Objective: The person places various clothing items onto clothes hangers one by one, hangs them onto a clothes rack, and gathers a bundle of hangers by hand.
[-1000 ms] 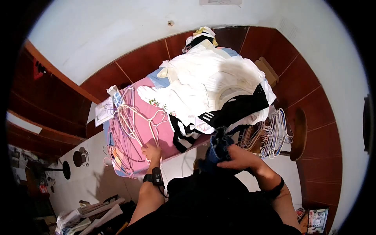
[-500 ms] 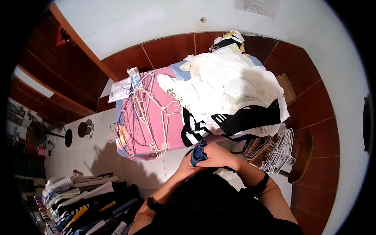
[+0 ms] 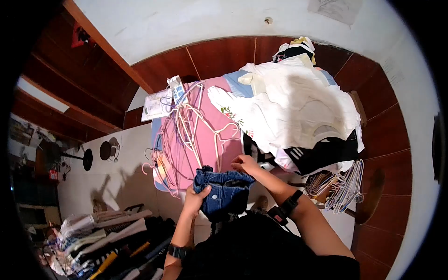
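Dark blue denim clothing (image 3: 221, 189) with a gathered waistband and a light button hangs in front of my body. My left hand (image 3: 197, 199) grips its left edge, thumb on the front. Just beyond its right upper edge is my right hand (image 3: 246, 165), fingers apart and bent over the pink table cover (image 3: 212, 114). Pale and purple hangers (image 3: 186, 128) lie tangled on that cover. White shirts (image 3: 298, 100) are heaped at the right, with a black garment with white stripes (image 3: 322, 156) at their near edge.
More hangers (image 3: 343, 186) hang at the table's right side by a brown stool (image 3: 372, 198). A rack of clothes (image 3: 102, 238) stands at lower left. A packet (image 3: 156, 105) lies on the table's back left corner. A round stool (image 3: 107, 150) stands on the floor.
The denim has gone from bunched between both hands to spread open, held by my left hand. My right hand has let go and moved forward. The view has shifted left.
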{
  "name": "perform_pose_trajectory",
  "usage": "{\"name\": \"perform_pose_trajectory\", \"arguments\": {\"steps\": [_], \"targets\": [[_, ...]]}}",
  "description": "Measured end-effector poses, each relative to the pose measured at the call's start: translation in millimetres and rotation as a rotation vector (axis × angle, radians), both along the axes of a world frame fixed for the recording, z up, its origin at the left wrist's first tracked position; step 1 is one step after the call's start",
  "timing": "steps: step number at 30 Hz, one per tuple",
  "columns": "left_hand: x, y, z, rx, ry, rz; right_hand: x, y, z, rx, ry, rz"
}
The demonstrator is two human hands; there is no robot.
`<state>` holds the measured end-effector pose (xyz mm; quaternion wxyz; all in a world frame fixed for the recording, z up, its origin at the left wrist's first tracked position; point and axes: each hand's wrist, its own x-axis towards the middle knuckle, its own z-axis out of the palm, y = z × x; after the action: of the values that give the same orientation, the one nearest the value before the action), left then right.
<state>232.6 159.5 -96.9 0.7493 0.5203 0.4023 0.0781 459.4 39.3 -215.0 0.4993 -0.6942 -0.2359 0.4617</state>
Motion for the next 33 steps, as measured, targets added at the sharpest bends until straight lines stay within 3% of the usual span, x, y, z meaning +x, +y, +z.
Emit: {"name": "perform_pose_trajectory", "arguments": {"steps": [1, 6, 8, 14, 17, 20, 22, 26, 28, 31, 33], "targets": [[9.3, 14.2, -5.2, 0.004, -0.016, -0.006, 2.7, 14.2, -7.1, -0.033, -0.133, -0.002], [35.4, 94.3, -81.3, 0.005, -0.011, -0.071, -5.9, 80.8, -55.1, -0.204, -0.119, -0.315], [44.7, 115.8, -97.6, -0.005, -0.026, -0.082, -7.9, 95.9, -77.0, -0.32, -0.403, -0.375], [67.3, 137.9, -134.6, -0.219, 0.011, -0.121, -6.6, 106.8, -116.8, -0.348, -0.285, -0.488], [62.2, 134.4, -140.9, -0.117, -0.066, -0.162, -5.8, 93.1, -108.5, -0.292, -0.241, -0.46], [51.9, 127.8, -122.3, -0.203, -0.011, -0.216, -13.4, 88.4, -78.8, -0.197, -0.183, -0.437], [46.9, 119.8, -108.7, -0.198, -0.03, -0.205, -12.3, 84.3, -69.9, -0.101, -0.402, -0.304], [24.7, 100.5, -84.5, -0.04, -0.067, -0.199, -18.0, 89.0, -25.9, 0.115, -0.339, -0.202], [5.5, 83.1, -66.5, 0.073, -0.068, -0.191, -25.6, 81.1, -0.4, 0.316, 0.162, -0.208], [-17.4, 46.3, -37.0, 0.07, -0.142, -0.211, -41.0, 43.6, 80.7, 0.399, 0.385, -0.131], [-30.9, 17.3, -19.4, 0.094, -0.165, -0.246, -43.1, 11.1, 103.5, 0.462, 0.514, -0.048]]}}
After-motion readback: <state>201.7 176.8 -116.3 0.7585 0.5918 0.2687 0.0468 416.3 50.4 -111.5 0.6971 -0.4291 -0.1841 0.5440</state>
